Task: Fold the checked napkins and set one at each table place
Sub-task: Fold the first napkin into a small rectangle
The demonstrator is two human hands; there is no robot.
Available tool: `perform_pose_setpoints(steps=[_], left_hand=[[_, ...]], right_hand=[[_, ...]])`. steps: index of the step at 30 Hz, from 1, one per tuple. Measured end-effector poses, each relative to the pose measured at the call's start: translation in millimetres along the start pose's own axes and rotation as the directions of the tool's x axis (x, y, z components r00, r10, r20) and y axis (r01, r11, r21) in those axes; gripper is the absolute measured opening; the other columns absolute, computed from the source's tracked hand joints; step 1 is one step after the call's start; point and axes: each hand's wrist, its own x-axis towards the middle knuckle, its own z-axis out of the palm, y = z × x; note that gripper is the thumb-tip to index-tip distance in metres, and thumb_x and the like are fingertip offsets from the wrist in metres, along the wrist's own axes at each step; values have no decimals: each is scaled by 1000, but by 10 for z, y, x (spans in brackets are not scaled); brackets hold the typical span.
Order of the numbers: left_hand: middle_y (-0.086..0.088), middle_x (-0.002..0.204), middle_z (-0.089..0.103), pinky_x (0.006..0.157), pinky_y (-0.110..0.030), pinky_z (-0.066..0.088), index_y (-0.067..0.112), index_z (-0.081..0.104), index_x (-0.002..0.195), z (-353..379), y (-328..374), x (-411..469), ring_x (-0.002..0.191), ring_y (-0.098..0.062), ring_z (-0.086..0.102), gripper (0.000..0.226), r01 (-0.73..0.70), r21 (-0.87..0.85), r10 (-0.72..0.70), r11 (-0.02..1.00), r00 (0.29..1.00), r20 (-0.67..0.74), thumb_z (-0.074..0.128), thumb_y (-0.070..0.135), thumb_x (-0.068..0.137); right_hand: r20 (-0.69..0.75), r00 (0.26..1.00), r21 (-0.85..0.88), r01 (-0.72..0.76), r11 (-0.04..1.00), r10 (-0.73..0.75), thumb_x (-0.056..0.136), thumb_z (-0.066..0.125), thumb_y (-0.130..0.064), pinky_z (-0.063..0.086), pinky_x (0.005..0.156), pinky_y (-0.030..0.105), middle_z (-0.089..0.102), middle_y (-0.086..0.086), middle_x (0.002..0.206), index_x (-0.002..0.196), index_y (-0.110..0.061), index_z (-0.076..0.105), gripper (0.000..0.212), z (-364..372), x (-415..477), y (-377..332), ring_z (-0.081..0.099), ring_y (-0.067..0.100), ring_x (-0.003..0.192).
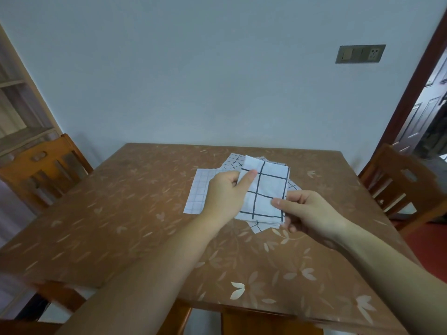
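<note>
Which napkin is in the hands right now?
The bold-checked napkin, pinched by the left hand and the right hand. The fine-grid napkin and the cross-patterned napkin lie flat on the table.

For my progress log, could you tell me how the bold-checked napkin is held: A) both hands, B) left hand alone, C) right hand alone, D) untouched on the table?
A: the left hand pinches the bold-checked napkin near its top, the right hand its lower right corner.

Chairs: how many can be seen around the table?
2: one chair left of the table, another chair right of it; more may be hidden below the near edge.
</note>
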Motion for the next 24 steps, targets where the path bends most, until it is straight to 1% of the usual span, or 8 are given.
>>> perform_pose_setpoints(steps=[3, 5, 7, 9, 13, 17, 22, 24], left_hand=[[-8, 58, 36, 51, -28, 26, 3, 43, 65, 74, -56, -42, 52, -19, 35, 55, 197, -76, -189, 978, 977, 99, 58, 48, 92], [-6, 61, 60, 48, -25, 39, 6, 58, 77, 100, -93, -116, 48, -20, 53, 45, 380, -142, -316, 914, 886, 340, 58, 47, 93], [-5, 67, 70, 47, -23, 45, 14, 66, 89, 122, -156, -202, 49, -15, 61, 23, 452, -135, -332, 882, 798, 503, 62, 36, 94], [-2, 63, 68, 46, -20, 44, 17, 67, 89, 196, -229, -262, 46, -12, 58, 14, 429, -120, -317, 895, 803, 504, 63, 29, 94], [0, 58, 64, 44, -19, 42, 17, 65, 82, 457, -287, -364, 43, -11, 54, 15, 400, -166, -301, 901, 854, 425, 63, 25, 94], [2, 55, 64, 45, -20, 42, 13, 63, 80, 660, -374, -449, 42, -10, 53, 18, 423, -154, -338, 893, 856, 392, 65, 26, 93], [4, 58, 66, 48, -20, 42, 2, 65, 95, 888, -442, -572, 46, -9, 53, 24, 487, -114, -407, 866, 818, 407, 63, 25, 95], [5, 61, 67, 49, -20, 43, 8, 67, 95, 947, -469, -629, 49, -9, 54, 18, 491, -99, -413, 866, 811, 413, 61, 24, 96]], right_hand=[[-55, 998, -56, 10, 998, -13, 88, 69, -22, 39, 48, 25, 54, 17, 58, 85, 9, 57, 33, -63, 27, 60, 47, 20, 48], [-109, 994, -67, 12, 998, -19, 88, 68, -22, 40, 47, 23, 52, 19, 67, 93, 20, 52, 45, -127, 26, 107, 49, 17, 48], [-142, 990, -59, 12, 998, -21, 89, 67, -22, 41, 47, 19, 47, 16, 73, 96, 20, 52, 46, -196, 24, 178, 48, 14, 47], [-152, 988, -28, -23, 999, 19, 90, 66, -26, 44, 51, 20, 46, 12, 69, 88, 8, 56, 35, -220, -6, 266, 49, 14, 51], [-18, 987, 41, -156, 987, 157, 96, 59, -29, 51, 54, 23, 76, 6, 87, 96, -12, 69, 19, -159, -147, 454, 72, 19, 71], [-54, 982, 63, -175, 983, 179, 96, 58, -15, 45, 43, 18, 68, 6, 60, 76, -4, 60, 23, -296, -216, 631, 58, 10, 45], [0, 954, 116, -296, 948, 299, 101, 49, -17, 47, 46, 18, 70, 7, 64, 86, -5, 59, 22, -508, -280, 843, 62, 10, 48], [14, 946, 133, -324, 937, 325, 102, 46, -17, 49, 49, 20, 73, 10, 72, 87, -8, 59, 22, -576, -283, 921, 65, 12, 51]])
